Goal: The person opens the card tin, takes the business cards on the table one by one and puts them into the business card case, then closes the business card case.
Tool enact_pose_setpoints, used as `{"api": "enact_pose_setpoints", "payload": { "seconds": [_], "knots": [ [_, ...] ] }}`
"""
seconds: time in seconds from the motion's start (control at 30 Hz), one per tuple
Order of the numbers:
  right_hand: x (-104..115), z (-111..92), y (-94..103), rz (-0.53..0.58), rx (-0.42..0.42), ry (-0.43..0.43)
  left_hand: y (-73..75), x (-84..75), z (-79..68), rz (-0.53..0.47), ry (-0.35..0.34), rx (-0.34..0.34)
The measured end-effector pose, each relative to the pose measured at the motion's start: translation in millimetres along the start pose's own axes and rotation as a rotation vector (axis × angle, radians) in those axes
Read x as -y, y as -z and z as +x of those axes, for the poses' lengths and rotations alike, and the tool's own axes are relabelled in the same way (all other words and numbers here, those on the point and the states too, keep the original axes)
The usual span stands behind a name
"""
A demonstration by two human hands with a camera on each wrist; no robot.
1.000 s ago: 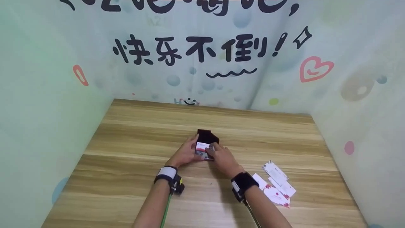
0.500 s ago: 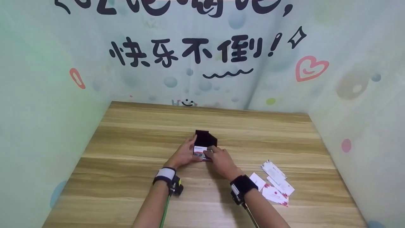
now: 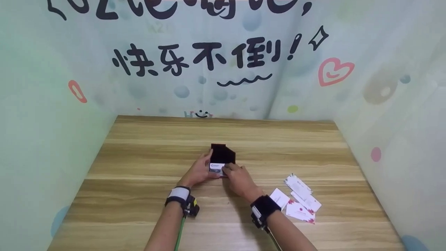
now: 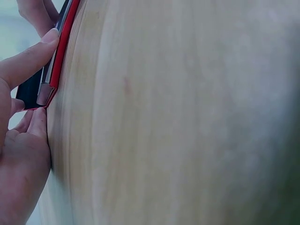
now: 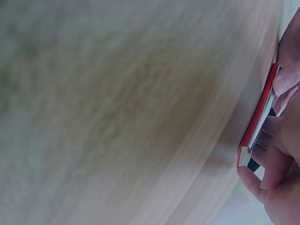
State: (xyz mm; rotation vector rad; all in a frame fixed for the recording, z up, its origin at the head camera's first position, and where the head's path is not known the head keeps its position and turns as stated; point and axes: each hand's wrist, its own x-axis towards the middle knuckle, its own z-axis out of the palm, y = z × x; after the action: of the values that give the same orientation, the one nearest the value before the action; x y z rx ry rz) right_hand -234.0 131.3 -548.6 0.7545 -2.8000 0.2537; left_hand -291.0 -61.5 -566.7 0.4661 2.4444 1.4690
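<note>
A card case [image 3: 223, 154] lies on the table with its black flap folded back, away from the person. In both wrist views its red edge [image 4: 60, 61] shows along the wood, with a shiny metal frame above it. A white and grey business card [image 3: 216, 167] sits in the near half of the case. My left hand [image 3: 199, 173] grips the case's left side, thumb at the near edge and fingers behind. Curled fingers of my right hand [image 3: 240, 179] hold the card's right part and cover it; the little finger touches the case's end in the right wrist view.
Several white printed cards [image 3: 302, 211] lie in a loose, overlapping group to the right of the right wrist. The wooden table [image 3: 139, 150] meets printed cloth walls [image 3: 195, 90] at the back and sides.
The card has slid toward the person, deeper into the near half of the case, with my right fingers moving along. My left hand keeps its grip. The head view has shifted slightly.
</note>
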Motion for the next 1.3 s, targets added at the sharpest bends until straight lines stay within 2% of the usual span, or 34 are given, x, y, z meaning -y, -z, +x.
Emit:
{"api": "enact_pose_setpoints", "payload": {
  "seconds": [0.17,0.37,0.47,0.83,0.97,1.3],
  "knots": [
    [1.5,-1.0,1.1,0.012,0.045,0.002,0.6,-0.3,-2.2,0.027,0.036,-0.006],
    [-0.8,-1.1,4.4,-0.021,0.041,-0.001,0.7,-4.4,2.4,0.014,-0.012,-0.013],
    [-0.6,-3.0,4.3,-0.02,0.043,0.017,1.3,-4.4,1.4,0.015,-0.007,-0.017],
    [-3.0,-18.7,12.8,0.09,0.03,0.043,-0.5,-6.4,1.4,0.007,-0.016,-0.014],
    [-1.9,-25.7,17.1,0.101,-0.034,0.044,-0.6,-5.7,1.2,-0.018,-0.019,-0.018],
    [-3.2,-47.8,32.2,-0.001,-0.208,0.107,-0.5,-4.8,1.4,-0.015,-0.015,-0.015]
  ]
}}
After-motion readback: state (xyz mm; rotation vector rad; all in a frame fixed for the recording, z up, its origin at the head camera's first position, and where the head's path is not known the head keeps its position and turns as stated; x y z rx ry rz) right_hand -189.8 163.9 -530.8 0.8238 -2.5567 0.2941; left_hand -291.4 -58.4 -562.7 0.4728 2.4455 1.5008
